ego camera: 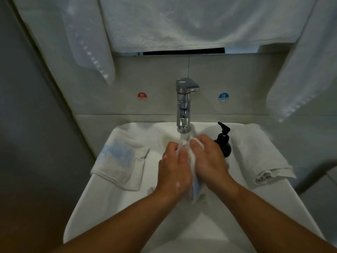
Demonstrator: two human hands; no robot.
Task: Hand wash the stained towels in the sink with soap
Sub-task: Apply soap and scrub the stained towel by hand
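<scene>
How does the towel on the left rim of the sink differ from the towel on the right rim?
The left towel bears a blue stain; the right towel shows none. The left towel lies spread flat; the right towel is folded into a thick bundle. Both are white and rest on the sink rim.

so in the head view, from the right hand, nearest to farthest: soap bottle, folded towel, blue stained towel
1. soap bottle, just right of the right hand, which grips the wet towel
2. folded towel, on the sink rim's right side
3. blue stained towel, across on the left rim
</scene>
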